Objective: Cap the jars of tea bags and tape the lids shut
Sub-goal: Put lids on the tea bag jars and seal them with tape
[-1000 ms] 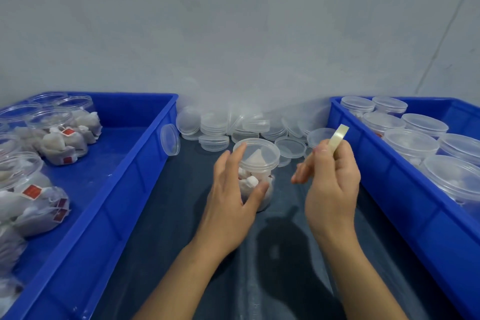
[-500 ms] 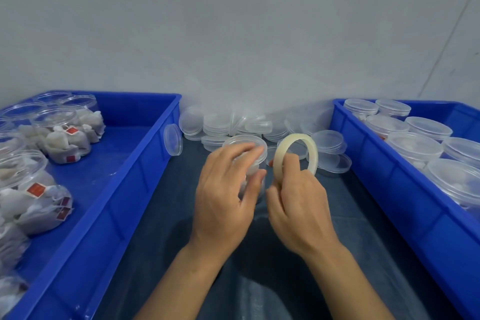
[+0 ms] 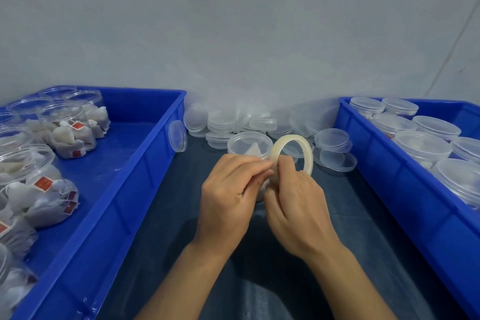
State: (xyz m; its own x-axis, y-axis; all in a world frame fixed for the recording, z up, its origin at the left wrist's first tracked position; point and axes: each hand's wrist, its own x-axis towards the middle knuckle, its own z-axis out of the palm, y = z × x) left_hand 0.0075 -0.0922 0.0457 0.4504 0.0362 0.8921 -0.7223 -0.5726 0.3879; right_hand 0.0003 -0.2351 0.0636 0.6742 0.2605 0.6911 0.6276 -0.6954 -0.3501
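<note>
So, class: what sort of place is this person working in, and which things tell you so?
Probably a small packing workshop. Blue crates hold many jars of tea bags, spare lids are heaped by the wall, and the right hand holds a tape roll.

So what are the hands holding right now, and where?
The right hand pinches the tape roll at its lower rim. The left hand grips the capped jar at its side.
</note>
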